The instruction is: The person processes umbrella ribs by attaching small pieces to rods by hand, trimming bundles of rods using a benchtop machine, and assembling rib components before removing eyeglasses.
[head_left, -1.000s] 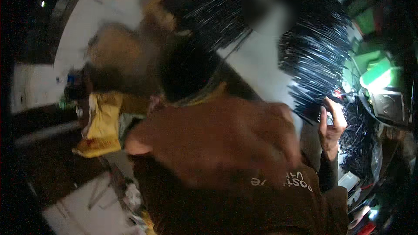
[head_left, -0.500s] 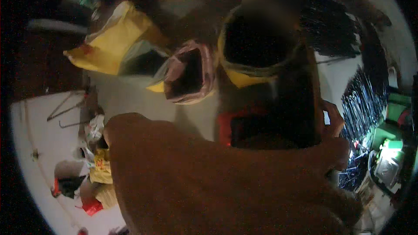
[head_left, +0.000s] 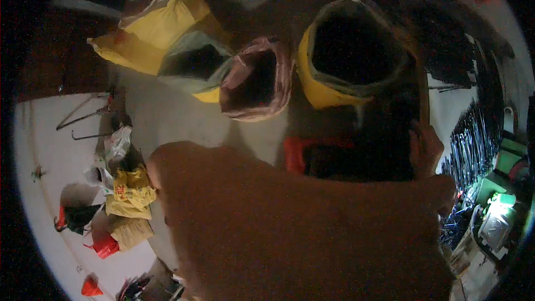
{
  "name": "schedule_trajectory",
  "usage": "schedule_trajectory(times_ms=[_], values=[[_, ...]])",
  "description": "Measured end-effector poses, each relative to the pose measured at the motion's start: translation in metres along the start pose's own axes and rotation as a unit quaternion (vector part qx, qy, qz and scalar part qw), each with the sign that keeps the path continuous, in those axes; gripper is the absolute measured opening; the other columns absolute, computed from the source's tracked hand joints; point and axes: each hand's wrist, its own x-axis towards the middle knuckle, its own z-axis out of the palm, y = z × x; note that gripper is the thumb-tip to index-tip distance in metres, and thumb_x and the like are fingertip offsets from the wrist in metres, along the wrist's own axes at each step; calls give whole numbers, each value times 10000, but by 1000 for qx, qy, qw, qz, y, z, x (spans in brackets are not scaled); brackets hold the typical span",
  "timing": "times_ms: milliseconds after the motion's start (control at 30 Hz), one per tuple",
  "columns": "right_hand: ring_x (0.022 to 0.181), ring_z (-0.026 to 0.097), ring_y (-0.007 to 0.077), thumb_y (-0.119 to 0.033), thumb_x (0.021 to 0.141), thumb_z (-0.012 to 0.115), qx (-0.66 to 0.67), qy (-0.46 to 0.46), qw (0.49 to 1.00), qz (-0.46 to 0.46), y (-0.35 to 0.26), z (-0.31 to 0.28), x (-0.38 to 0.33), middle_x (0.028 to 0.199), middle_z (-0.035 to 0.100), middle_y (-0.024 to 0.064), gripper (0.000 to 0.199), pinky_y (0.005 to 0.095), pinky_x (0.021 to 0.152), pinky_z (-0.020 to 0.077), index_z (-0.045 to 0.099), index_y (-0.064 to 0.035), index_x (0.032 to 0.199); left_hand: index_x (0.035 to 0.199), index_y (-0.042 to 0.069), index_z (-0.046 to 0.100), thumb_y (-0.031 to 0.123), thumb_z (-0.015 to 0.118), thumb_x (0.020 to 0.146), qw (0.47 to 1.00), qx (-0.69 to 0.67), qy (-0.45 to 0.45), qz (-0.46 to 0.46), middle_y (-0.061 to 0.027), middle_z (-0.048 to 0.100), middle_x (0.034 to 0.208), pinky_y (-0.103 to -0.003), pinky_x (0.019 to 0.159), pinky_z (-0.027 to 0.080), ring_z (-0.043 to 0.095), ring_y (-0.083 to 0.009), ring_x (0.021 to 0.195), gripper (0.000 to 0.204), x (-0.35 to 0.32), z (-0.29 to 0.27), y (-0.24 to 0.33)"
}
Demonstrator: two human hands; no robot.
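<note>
Beside the dark, wood-edged space at the right, my right hand (head_left: 426,149) shows with its fingers pointing up; they are dim and blurred, so I cannot tell whether they grip anything. A large plain brown shape (head_left: 306,234) fills the lower middle and hides most of what is near me; its kind is unclear. My left hand cannot be made out. Beyond the shape stand an open yellow sack (head_left: 312,86), a smaller pinkish open bag (head_left: 284,81) and, leaning left, a yellow bag (head_left: 175,19) with a pale open mouth. Their insides look black.
A red-edged dark object (head_left: 294,153) lies in front of the sacks. At the right are a bundle of thin dark rods (head_left: 473,145) and a shining lamp (head_left: 504,200) by green boxes (head_left: 510,159). Crumpled yellow plastic bags (head_left: 131,198) and a red item (head_left: 106,243) lie left.
The view has shifted, so the sacks appear higher and further right. A blurred dark shape over the large yellow sack has gone, baring its rim. My right hand's fingers look straighter.
</note>
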Motion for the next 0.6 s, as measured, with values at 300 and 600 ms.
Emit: schedule_trajectory(times_ms=[300, 600], values=[[828, 636, 329, -11, 808, 598, 12, -19, 998, 62, 0, 10, -6, 901, 647, 180, 152, 368, 748, 504, 633, -2, 956, 1213, 74, 520, 346, 591, 872, 991, 54, 106, -67, -126, 538, 1195, -411, 896, 443, 549, -309, 1041, 442, 41, -47, -70], [841, 632, 333, 4, 768, 626, 26, -22, 998, 50, 12, 22, -8, 909, 646, 177, 193, 381, 732, 501, 638, -5, 960, 1262, 68, 495, 366, 579, 879, 976, 124, 169, -56, -133, 523, 1234, -414, 923, 432, 541, -317, 1075, 492, 176, -103, -105]])
